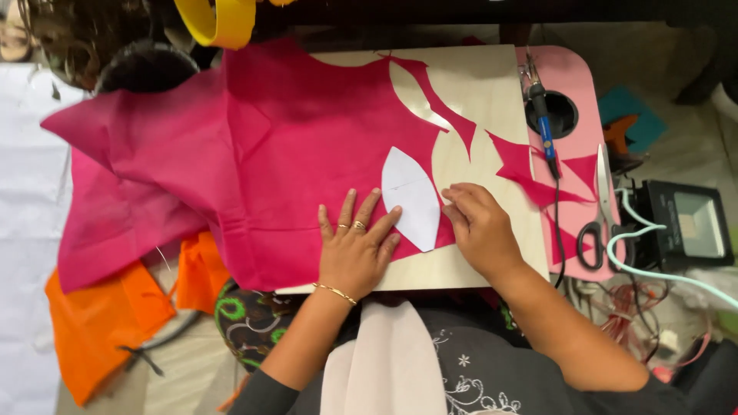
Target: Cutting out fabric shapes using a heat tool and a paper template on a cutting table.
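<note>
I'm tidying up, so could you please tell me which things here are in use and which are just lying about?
In use: white leaf-shaped paper template; large pink fabric sheet; pale wooden board; left hand; right hand.
Lying about: black-handled scissors; blue-handled soldering iron; orange cloth; yellow band.

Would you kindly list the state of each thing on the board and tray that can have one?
Pink fabric: spread over the board, partly cut.
White template: flat on the fabric.
Left hand: flat, pressing the fabric, fingertip at the template.
Right hand: fingertips at the template's edge.
Scissors: closed, on the pink tray.
Blue tool: lying unheld.
</note>
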